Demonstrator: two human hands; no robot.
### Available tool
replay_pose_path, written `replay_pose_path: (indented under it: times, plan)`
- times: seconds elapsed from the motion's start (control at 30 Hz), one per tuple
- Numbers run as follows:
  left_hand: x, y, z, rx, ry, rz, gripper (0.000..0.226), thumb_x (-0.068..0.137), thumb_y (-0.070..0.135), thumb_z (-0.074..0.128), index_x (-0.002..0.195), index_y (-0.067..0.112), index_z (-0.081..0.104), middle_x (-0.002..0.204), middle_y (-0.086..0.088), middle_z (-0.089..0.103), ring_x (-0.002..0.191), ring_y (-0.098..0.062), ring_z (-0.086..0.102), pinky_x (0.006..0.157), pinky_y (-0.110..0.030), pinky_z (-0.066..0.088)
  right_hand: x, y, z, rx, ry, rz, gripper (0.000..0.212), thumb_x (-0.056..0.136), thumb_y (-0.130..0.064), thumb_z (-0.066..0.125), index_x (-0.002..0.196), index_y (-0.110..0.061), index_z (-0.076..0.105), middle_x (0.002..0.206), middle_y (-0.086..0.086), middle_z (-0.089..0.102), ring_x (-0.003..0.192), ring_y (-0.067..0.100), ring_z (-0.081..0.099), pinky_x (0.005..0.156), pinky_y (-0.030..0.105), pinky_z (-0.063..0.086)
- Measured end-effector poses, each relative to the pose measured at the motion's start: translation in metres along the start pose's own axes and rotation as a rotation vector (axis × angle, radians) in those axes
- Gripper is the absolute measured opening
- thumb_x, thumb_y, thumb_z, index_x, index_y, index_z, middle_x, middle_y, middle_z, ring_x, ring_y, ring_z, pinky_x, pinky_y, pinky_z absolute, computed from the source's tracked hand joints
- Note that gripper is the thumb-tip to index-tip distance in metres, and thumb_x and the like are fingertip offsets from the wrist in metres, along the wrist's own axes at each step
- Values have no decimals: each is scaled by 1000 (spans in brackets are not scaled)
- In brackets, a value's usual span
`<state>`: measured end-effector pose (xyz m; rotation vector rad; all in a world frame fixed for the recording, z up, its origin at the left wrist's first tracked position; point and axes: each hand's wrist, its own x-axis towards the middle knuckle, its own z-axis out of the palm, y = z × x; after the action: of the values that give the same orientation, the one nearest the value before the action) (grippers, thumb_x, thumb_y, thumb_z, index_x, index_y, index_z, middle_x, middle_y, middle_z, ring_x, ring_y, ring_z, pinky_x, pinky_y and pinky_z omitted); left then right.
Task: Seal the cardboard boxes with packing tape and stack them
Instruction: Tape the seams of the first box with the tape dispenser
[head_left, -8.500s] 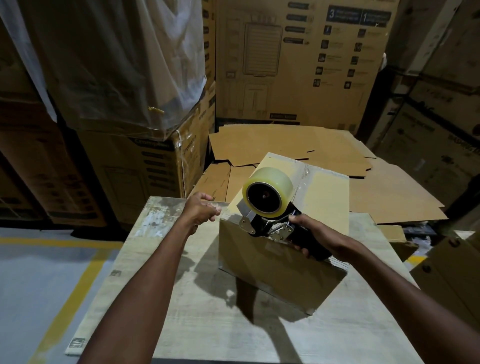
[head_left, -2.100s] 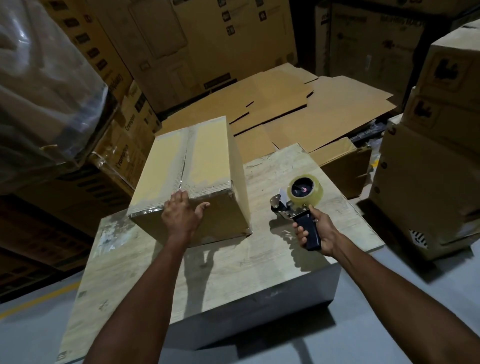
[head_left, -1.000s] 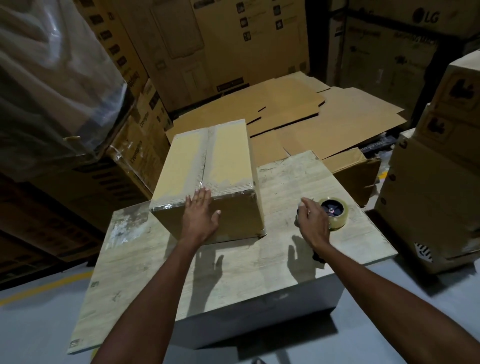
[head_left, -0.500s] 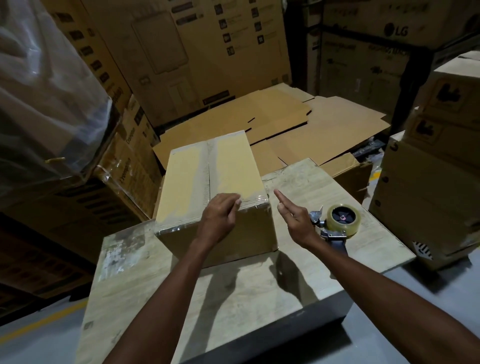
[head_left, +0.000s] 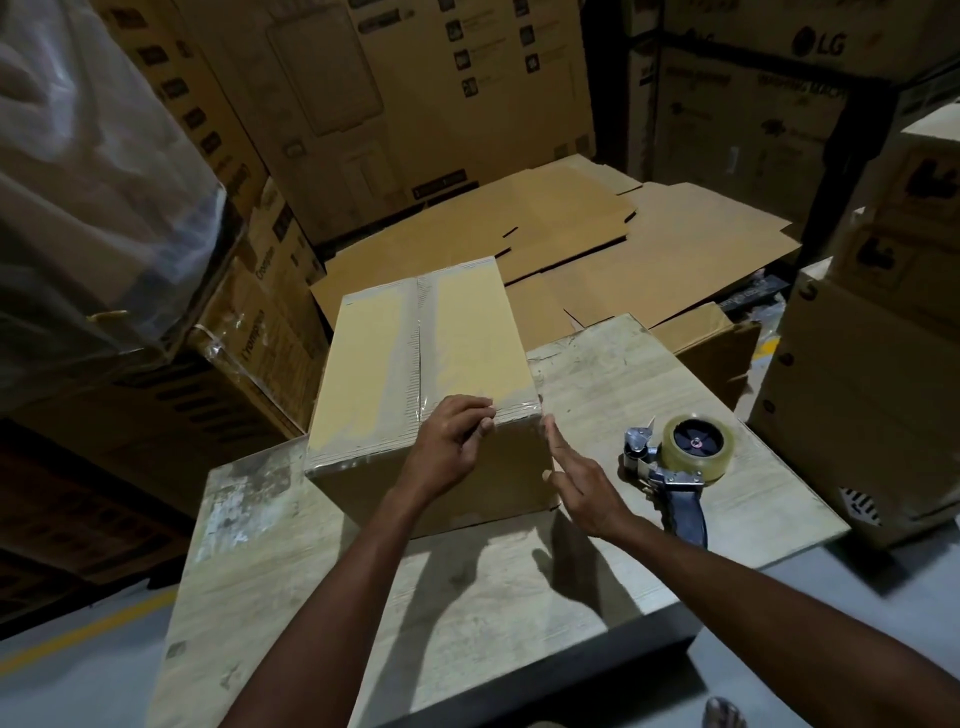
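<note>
While it sits on the table (head_left: 467, 597), the cardboard box (head_left: 384, 374) shows tape along its top seam.
Left grip (head_left: 452, 447): fingers curled onto the near taped edge. Right grip (head_left: 582, 483): fingers straight, flat at the near right corner, holding nothing. Tape dispenser (head_left: 680, 462) lies on the table, just right. Flattened cardboard (head_left: 675, 249) beyond.

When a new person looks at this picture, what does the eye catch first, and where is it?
The taped cardboard box stands on the table at the centre of the view, with the left hand curled over its near top edge and the open right hand beside its near right corner. Next, the tape dispenser lies on the table to its right.
</note>
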<state>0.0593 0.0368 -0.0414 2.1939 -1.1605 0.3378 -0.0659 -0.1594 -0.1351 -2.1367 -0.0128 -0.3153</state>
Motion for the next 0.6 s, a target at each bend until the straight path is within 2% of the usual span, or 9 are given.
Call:
replay_pose_path:
  times: [0.03, 0.1, 0.2, 0.33, 0.47, 0.53, 0.6]
  plan:
    - [0, 2, 0, -10, 9, -10, 18, 99, 16, 67, 113, 11, 77, 117, 0, 71, 111, -13, 62, 91, -27, 53, 0, 5, -4, -41, -2, 3, 71, 99, -43, 30, 163, -33, 2, 168, -7, 18, 152, 14, 30, 121, 42, 36]
    - [-1, 3, 1, -32, 25, -26, 19, 99, 19, 66, 112, 11, 78, 115, 1, 71, 111, -13, 62, 91, -28, 53, 7, 8, -13, -94, 60, -5, 64, 103, -43, 27, 161, -25, 10, 165, -1, 23, 150, 18, 33, 119, 49, 39]
    - [-1, 4, 4, -67, 54, -61, 21, 98, 24, 66, 108, 11, 79, 111, 2, 72, 109, -14, 64, 89, -31, 54, 25, -1, -32, -90, 161, -61, 59, 108, -44, 26, 162, -24, 12, 167, -4, 23, 151, 16, 32, 121, 40, 37]
    - [0, 5, 8, -74, 86, -90, 23, 98, 27, 64, 103, 11, 80, 107, 3, 73, 106, -14, 64, 87, -30, 53, 46, -6, -44, -154, 55, -189, 56, 112, -41, 29, 163, -33, 10, 171, -9, 16, 156, 3, 17, 124, 29, 26]
    - [-1, 3, 10, -38, 99, -76, 14, 95, 18, 69, 103, 11, 79, 107, 1, 74, 105, -14, 65, 88, -24, 51, 50, -3, -32, -165, 38, -278, 57, 111, -49, 25, 164, -36, 10, 171, -17, 9, 155, 8, 25, 118, 29, 37]
    - [-1, 1, 12, -19, 100, -59, 11, 93, 13, 73, 102, 12, 79, 108, 1, 73, 105, -14, 65, 88, -22, 50, 49, -3, -23, -144, 89, -278, 58, 110, -51, 25, 164, -39, 7, 171, -19, 6, 148, 12, 37, 106, 27, 47]
    - [-2, 1, 13, -11, 111, -44, 11, 92, 13, 74, 102, 11, 80, 108, 1, 73, 105, -15, 65, 87, -23, 51, 46, -2, -15, -136, 127, -274, 62, 111, -44, 34, 164, -39, 4, 172, -15, 7, 139, 10, 42, 96, 28, 52]
